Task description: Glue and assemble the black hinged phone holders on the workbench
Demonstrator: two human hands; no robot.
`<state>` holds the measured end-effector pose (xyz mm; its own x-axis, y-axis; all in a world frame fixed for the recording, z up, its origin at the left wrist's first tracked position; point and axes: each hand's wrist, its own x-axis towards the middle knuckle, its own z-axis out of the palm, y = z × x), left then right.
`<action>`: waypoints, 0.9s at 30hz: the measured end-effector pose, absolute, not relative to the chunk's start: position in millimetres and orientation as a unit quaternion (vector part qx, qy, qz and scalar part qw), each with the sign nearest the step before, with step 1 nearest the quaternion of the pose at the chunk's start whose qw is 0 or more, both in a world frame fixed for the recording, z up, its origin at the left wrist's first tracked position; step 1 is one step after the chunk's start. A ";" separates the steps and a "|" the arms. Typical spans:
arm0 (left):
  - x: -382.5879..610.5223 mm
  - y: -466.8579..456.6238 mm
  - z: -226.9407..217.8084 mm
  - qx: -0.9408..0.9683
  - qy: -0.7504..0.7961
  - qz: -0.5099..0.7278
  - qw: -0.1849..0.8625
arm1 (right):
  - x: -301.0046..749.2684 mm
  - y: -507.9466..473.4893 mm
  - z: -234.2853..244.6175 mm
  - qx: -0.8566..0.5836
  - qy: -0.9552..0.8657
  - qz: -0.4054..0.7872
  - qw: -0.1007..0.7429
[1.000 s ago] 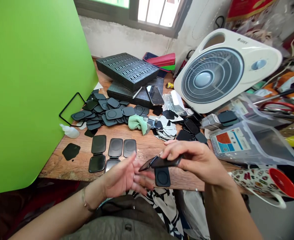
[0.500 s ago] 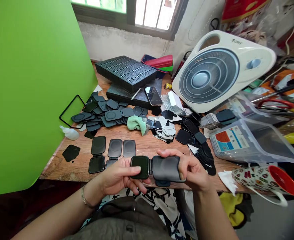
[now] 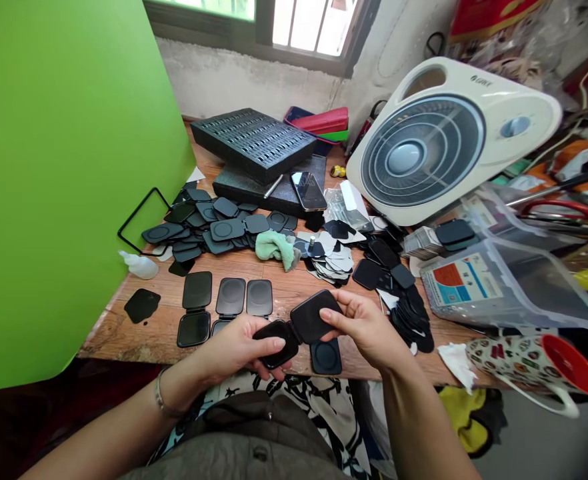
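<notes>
Case: hinged black case (image 3: 311, 317), opened out, held in the air just above the front edge of the wooden worktop (image 3: 124, 340), about mid-width.
Long axis: runs lower left to upper right in the head view, hinge between the hands. Near half sits lower and left, far half higher and right.
Left hand (image 3: 237, 350): closed on the near half, thumb across the top, fingers curled beneath. Firm hold.
Right hand (image 3: 367, 327): closed on the far half's right side, pinching it by the edge. Exact finger placement partly hidden.
Nearer hand: left is nearer the person's body; right reaches slightly farther up the worktop.
Below case: round-recessed black pad (image 3: 325, 357), flat on the worktop, just below the far half and close to the front edge.
Left of hands: row of opened black cases (image 3: 231, 297), lying flat.
Back of worktop: heap of black pads (image 3: 227, 229), green cloth (image 3: 274, 250), smartphone (image 3: 308, 191), black perforated foam tray (image 3: 253, 143).
Right side: cream box fan (image 3: 424, 143), clear plastic box (image 3: 509, 287), patterned mug with red inside (image 3: 534, 370).
Left edge: green board (image 3: 64, 187) stands along the worktop.
</notes>
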<state>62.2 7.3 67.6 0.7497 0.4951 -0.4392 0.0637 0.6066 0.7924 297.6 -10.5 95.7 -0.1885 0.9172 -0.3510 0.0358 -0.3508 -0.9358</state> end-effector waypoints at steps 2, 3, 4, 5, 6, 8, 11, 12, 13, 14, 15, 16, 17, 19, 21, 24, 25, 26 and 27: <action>62.5 7.3 67.6 0.426 0.354 0.142 0.820 | 294.2 -7.7 101.4 -0.543 -0.484 0.597 0.340; 63.7 6.4 67.2 0.421 0.375 0.151 0.812 | 291.4 -7.5 104.3 -0.553 -0.508 0.568 0.337; 65.4 5.1 66.4 0.412 0.397 0.157 0.805 | 287.8 -8.3 107.1 -0.570 -0.538 0.523 0.334; 67.5 3.7 65.3 0.401 0.416 0.162 0.800 | 283.4 -10.0 109.7 -0.590 -0.574 0.464 0.327; 69.8 2.5 63.9 0.390 0.432 0.170 0.795 | 278.3 -12.6 111.8 -0.610 -0.613 0.390 0.316; 75.0 0.7 60.7 0.365 0.449 0.191 0.793 | 266.2 -19.8 114.2 -0.631 -0.682 0.233 0.286; 82.7 -0.1 56.7 0.340 0.439 0.245 0.795 | 245.8 -33.4 112.5 -0.602 -0.757 0.071 0.244; 85.0 -0.1 56.1 0.334 0.430 0.266 0.796 | 239.2 -38.0 110.7 -0.583 -0.778 0.035 0.232; 87.0 0.1 56.0 0.328 0.422 0.286 0.795 | 232.9 -42.4 108.6 -0.564 -0.796 0.005 0.219; 88.5 0.3 56.5 0.324 0.413 0.309 0.793 | 227.2 -46.6 106.2 -0.546 -0.812 -0.021 0.206; 89.5 0.5 57.4 0.323 0.404 0.331 0.789 | 222.2 -50.3 103.7 -0.530 -0.824 -0.042 0.193; 89.9 0.7 58.7 0.323 0.396 0.352 0.785 | 218.2 -53.6 101.1 -0.519 -0.834 -0.057 0.181; 89.7 0.9 60.3 0.325 0.385 0.369 0.780 | 215.3 -56.3 98.4 -0.512 -0.840 -0.065 0.169; 87.7 1.3 64.0 0.332 0.357 0.389 0.782 | 213.2 -60.2 93.1 -0.507 -0.844 -0.068 0.160; 84.6 1.4 68.1 0.334 0.332 0.385 0.794 | 215.6 -62.1 88.3 -0.508 -0.843 -0.060 0.164; 80.8 1.3 73.7 0.355 0.313 0.379 0.795 | 224.2 -62.1 83.2 -0.504 -0.841 -0.038 0.194; 80.0 1.3 75.2 0.374 0.314 0.382 0.785 | 227.6 -61.8 82.0 -0.500 -0.840 -0.027 0.207; 79.4 1.3 76.3 0.398 0.321 0.384 0.769 | 231.1 -61.3 81.0 -0.496 -0.839 -0.016 0.223; 78.9 1.2 77.0 0.424 0.331 0.385 0.750 | 234.6 -60.9 80.3 -0.491 -0.838 -0.003 0.240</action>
